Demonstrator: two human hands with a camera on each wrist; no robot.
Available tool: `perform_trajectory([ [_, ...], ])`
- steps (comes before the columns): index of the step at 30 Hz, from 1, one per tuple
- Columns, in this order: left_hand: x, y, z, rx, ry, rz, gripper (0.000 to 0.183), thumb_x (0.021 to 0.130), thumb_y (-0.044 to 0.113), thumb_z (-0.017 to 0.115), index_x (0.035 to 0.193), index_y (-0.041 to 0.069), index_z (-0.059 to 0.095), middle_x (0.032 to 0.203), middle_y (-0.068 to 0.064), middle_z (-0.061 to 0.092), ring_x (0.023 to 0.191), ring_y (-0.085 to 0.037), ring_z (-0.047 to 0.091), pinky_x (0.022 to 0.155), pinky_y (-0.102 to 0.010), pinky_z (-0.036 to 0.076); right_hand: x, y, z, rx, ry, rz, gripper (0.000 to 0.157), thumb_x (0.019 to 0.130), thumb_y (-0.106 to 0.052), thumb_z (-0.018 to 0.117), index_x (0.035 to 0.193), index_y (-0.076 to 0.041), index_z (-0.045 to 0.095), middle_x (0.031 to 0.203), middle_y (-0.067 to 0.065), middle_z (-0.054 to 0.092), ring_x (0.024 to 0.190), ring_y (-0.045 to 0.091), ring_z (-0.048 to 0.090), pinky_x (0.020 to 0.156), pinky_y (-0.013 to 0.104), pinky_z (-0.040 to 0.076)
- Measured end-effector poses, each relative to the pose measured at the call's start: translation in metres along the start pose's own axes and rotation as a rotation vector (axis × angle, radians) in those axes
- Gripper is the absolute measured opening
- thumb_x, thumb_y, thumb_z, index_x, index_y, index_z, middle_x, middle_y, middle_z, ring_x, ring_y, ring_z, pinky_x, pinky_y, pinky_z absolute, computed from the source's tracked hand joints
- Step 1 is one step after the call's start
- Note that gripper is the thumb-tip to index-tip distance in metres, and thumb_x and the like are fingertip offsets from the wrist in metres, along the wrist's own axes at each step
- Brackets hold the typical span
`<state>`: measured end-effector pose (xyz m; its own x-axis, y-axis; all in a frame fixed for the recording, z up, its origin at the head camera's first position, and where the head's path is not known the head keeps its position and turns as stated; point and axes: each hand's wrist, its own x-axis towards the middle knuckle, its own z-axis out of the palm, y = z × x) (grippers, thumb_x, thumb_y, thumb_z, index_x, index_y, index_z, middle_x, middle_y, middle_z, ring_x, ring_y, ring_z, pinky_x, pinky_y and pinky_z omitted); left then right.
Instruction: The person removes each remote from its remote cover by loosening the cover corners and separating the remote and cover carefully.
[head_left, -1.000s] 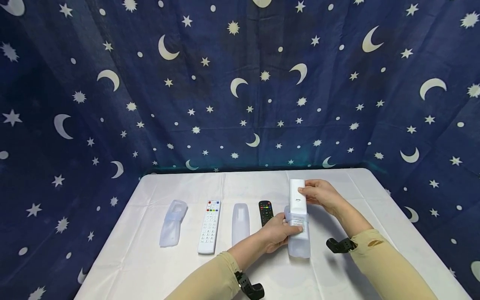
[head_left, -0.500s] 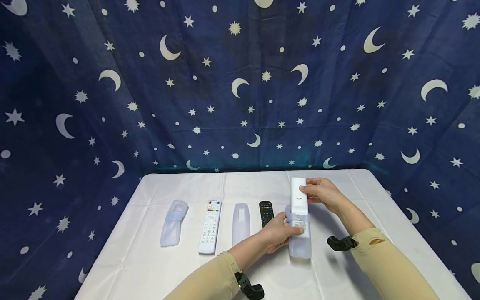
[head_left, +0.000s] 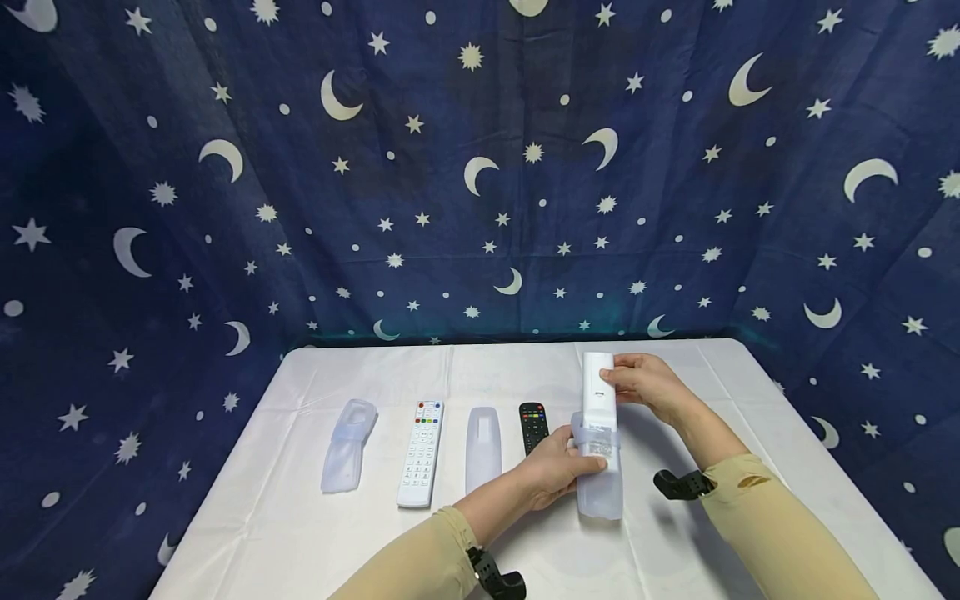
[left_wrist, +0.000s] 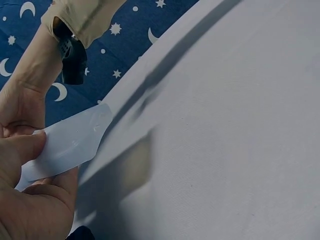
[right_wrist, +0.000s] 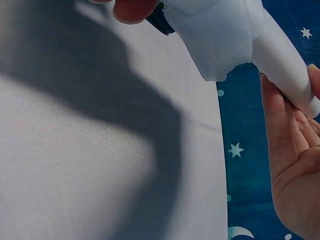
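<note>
In the head view, a white remote control (head_left: 598,392) sits partly inside a translucent silicone remote cover (head_left: 600,498), back side up, above the table's right half. The left hand (head_left: 551,468) grips the cover, thumb on top and fingers beneath. The right hand (head_left: 648,387) pinches the bare far end of the remote. In the left wrist view, the cover's closed end (left_wrist: 77,142) sticks out past the left thumb and looks hollow. From the right wrist view, the remote (right_wrist: 282,57) emerges from the cover (right_wrist: 220,35), with the right hand's fingers under it.
On the white tablecloth (head_left: 300,550) lie a folded-over translucent cover (head_left: 345,454), a white remote with coloured buttons (head_left: 422,454), another translucent cover (head_left: 482,454) and a black remote (head_left: 533,425) partly hidden by the left hand. A starry blue curtain (head_left: 420,250) hangs behind.
The right hand has drawn the remote slightly farther out of the cover, away from the body. The left hand keeps its grip on the cover; the items on the table have stayed put.
</note>
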<state>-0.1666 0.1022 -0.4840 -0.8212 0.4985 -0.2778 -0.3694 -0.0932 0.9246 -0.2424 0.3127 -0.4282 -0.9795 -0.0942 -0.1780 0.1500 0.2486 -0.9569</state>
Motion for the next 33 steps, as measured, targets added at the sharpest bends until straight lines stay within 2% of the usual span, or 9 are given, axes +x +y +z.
perform_trajectory([
  [7, 0.0, 0.0, -0.001, 0.014, 0.01, 0.021, 0.059, 0.089, -0.007, 0.071, 0.141, 0.003, 0.044, 0.107, -0.009, 0.071, 0.101, -0.024, 0.07, 0.092, -0.046, 0.057, -0.003, 0.0, -0.001, 0.041, -0.041, -0.02, 0.061, 0.099, -0.016, 0.067, 0.143, 0.016, 0.039, 0.107, 0.006, 0.068, 0.091, 0.014, 0.069, 0.081, 0.032, 0.06],
  [14, 0.002, 0.001, -0.002, 0.034, 0.023, 0.038, 0.056, 0.09, -0.001, 0.071, 0.14, 0.005, 0.046, 0.105, -0.008, 0.071, 0.101, -0.024, 0.069, 0.093, -0.048, 0.056, -0.014, -0.003, 0.0, 0.053, -0.125, -0.018, 0.078, 0.096, -0.013, 0.072, 0.157, 0.005, 0.026, 0.125, 0.017, 0.061, 0.099, 0.02, 0.069, 0.086, 0.039, 0.058],
  [20, 0.006, 0.004, -0.008, 0.092, 0.046, 0.05, 0.048, 0.095, 0.011, 0.071, 0.139, 0.007, 0.052, 0.102, -0.008, 0.073, 0.097, -0.023, 0.07, 0.088, -0.044, 0.058, -0.015, -0.003, 0.003, 0.052, -0.123, -0.016, 0.079, 0.096, -0.013, 0.072, 0.159, -0.002, 0.025, 0.118, 0.015, 0.066, 0.096, 0.023, 0.07, 0.085, 0.04, 0.059],
  [25, 0.008, 0.003, -0.01, 0.085, 0.045, 0.059, 0.043, 0.094, 0.01, 0.072, 0.135, 0.008, 0.057, 0.099, -0.009, 0.074, 0.095, -0.024, 0.072, 0.086, -0.044, 0.059, -0.013, -0.002, 0.004, 0.042, -0.125, -0.032, 0.079, 0.097, -0.013, 0.071, 0.16, -0.002, 0.023, 0.113, 0.012, 0.07, 0.096, 0.021, 0.07, 0.082, 0.04, 0.06],
  [33, 0.004, 0.003, -0.007, 0.094, 0.032, 0.078, 0.046, 0.094, 0.007, 0.073, 0.136, 0.006, 0.055, 0.101, -0.008, 0.074, 0.096, -0.023, 0.071, 0.087, -0.044, 0.059, -0.009, -0.004, 0.004, 0.01, -0.071, -0.043, 0.078, 0.096, -0.012, 0.072, 0.157, 0.004, 0.026, 0.107, 0.01, 0.072, 0.091, 0.02, 0.071, 0.079, 0.039, 0.06],
])
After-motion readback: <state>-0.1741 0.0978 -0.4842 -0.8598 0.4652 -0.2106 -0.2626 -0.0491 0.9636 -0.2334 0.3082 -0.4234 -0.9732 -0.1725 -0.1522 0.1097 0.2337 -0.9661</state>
